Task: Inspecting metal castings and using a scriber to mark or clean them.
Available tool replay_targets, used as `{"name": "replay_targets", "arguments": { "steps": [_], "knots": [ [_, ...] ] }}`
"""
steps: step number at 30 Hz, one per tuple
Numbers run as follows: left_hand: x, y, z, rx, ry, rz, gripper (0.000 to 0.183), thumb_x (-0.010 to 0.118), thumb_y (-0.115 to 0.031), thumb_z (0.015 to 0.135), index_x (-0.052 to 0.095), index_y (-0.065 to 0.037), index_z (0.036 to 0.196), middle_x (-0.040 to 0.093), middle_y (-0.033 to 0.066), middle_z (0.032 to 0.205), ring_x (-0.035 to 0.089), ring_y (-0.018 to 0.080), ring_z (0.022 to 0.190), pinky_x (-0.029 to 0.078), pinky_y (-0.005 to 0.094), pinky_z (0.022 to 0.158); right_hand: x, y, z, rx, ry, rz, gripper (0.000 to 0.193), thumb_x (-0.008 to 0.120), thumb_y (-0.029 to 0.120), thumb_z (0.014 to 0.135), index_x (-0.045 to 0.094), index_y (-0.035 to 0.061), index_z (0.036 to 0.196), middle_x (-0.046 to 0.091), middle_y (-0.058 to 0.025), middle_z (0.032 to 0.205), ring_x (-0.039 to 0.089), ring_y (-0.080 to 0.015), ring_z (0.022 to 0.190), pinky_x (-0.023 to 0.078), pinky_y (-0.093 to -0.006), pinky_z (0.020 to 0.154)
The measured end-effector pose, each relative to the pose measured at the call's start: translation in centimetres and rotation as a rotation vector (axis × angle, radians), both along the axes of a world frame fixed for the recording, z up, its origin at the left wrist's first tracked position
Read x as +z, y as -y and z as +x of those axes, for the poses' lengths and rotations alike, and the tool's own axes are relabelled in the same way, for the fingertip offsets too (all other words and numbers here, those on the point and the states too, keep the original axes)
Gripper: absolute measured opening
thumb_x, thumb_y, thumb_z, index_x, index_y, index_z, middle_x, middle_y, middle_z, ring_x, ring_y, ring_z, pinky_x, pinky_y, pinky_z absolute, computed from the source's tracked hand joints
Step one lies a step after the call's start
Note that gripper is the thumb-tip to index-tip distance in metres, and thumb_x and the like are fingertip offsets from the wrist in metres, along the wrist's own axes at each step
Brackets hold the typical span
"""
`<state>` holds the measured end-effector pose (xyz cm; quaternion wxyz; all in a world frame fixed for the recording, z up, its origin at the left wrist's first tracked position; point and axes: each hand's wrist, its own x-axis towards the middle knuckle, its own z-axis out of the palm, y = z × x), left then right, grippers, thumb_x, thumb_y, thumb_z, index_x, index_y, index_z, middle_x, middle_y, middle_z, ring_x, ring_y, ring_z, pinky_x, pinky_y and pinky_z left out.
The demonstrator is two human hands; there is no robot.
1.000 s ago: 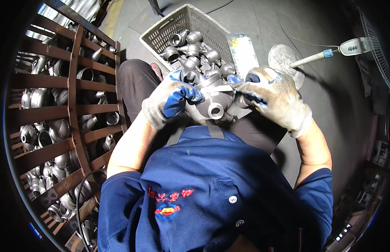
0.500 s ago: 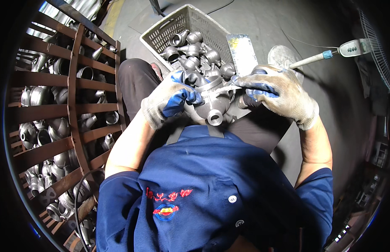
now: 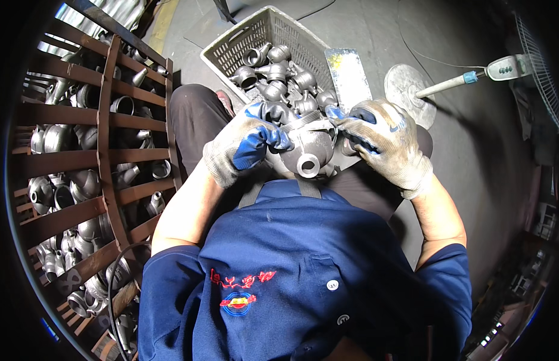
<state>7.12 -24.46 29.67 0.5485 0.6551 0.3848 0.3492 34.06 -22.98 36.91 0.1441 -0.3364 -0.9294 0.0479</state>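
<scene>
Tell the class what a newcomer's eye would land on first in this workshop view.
At the centre, the left hand and right hand, in grey gloves with blue fingers, grip a grey metal pipe fitting above the lap. Just beyond it a plastic basket holds more fittings, and a rusty slatted crate on the left is full of them.

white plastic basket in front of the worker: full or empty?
Partly full. The white basket holds a pile of grey metal pipe fittings heaped toward its near side; the far corner's mesh floor shows bare.
</scene>
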Motion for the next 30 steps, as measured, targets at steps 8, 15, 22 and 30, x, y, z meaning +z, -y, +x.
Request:
{"name": "replay_targets", "arguments": {
  "steps": [8, 15, 22, 30],
  "knots": [
    [0.4, 0.1, -0.1, -0.015, -0.192, 0.359, 0.015, 0.069, 0.005, 0.062, 0.067, -0.007, 0.069, 0.065, 0.0063, 0.079, 0.061, 0.0245, 0.084, 0.045, 0.0349, 0.083, 0.0, 0.1, 0.4, -0.062, -0.158, -0.14, 0.038, 0.07, 0.015, 0.063, 0.065, 0.0181, 0.101, 0.061, -0.0068, 0.097, 0.06, -0.0272, 0.088, 0.051, -0.0384, 0.071],
    [0.4, 0.1, 0.2, -0.036, -0.122, 0.206, 0.018, 0.066, 0.006, 0.067, 0.064, -0.001, 0.084, 0.064, 0.0048, 0.083, 0.062, 0.0173, 0.08, 0.049, 0.0295, 0.075, -0.2, 0.8, -0.3, -0.001, -0.139, -0.034, 0.046, 0.071, 0.008, 0.062, 0.066, 0.0167, 0.107, 0.061, -0.0092, 0.096, 0.058, -0.0297, 0.086, 0.049, -0.0398, 0.074],
    [-0.6, 0.1, 0.1, 0.036, 0.077, -0.176, 0.025, 0.062, 0.009, 0.071, 0.059, 0.004, 0.095, 0.063, 0.0031, 0.08, 0.061, 0.0089, 0.073, 0.05, 0.0217, 0.067, -0.4, 0.3, 0.6, -0.02, -0.111, -0.042, 0.042, 0.071, 0.009, 0.064, 0.066, 0.0145, 0.105, 0.06, -0.0091, 0.098, 0.059, -0.0295, 0.088, 0.049, -0.0394, 0.074],
    [-1.2, -0.3, 0.0, -0.103, -0.195, 0.464, 0.013, 0.062, 0.008, 0.071, 0.062, 0.001, 0.082, 0.061, 0.0027, 0.076, 0.061, 0.0098, 0.07, 0.05, 0.0224, 0.064, 0.2, 0.5, 0.2, -0.054, -0.013, -0.154, 0.043, 0.068, 0.021, 0.067, 0.064, 0.0206, 0.11, 0.06, -0.0073, 0.109, 0.057, -0.0252, 0.1, 0.05, -0.0377, 0.077]
  ]
}}
